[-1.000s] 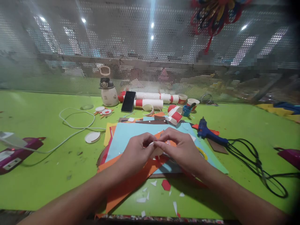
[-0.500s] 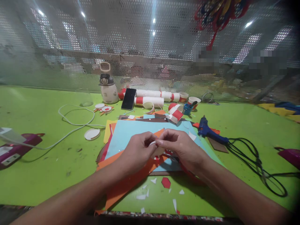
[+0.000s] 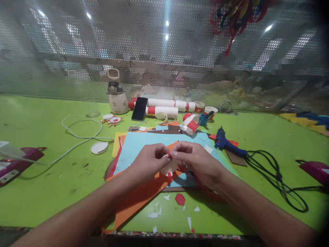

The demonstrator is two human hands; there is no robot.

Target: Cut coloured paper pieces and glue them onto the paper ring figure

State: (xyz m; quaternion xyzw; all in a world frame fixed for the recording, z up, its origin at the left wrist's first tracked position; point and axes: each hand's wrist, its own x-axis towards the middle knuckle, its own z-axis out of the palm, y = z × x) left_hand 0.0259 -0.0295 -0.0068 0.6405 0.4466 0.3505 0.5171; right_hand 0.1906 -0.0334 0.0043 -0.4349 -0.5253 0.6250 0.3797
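Note:
A round white paper disc (image 3: 169, 168) with red strips at its edge is held between both hands over the stacked sheets. My left hand (image 3: 151, 158) pinches its upper left edge. The fingertips of my right hand (image 3: 196, 157) are closed at the disc's top, touching a small red piece there. Beneath the hands lie a light blue sheet (image 3: 144, 142) and a long orange strip (image 3: 138, 200). Something red, perhaps scissors handles, is partly hidden under my right hand.
A blue glue gun (image 3: 227, 145) with a looped black cable (image 3: 277, 175) lies at the right. Behind are a phone (image 3: 139, 109), a bottle (image 3: 118, 101) and white paper rolls (image 3: 164, 112). Paper scraps and a red hexagon (image 3: 180, 199) lie in front; a power strip (image 3: 22, 161) is at the left.
The disc has tilted so more of its face and a red strip at its lower edge show. Both hands stay close together, and the whole view has shifted slightly.

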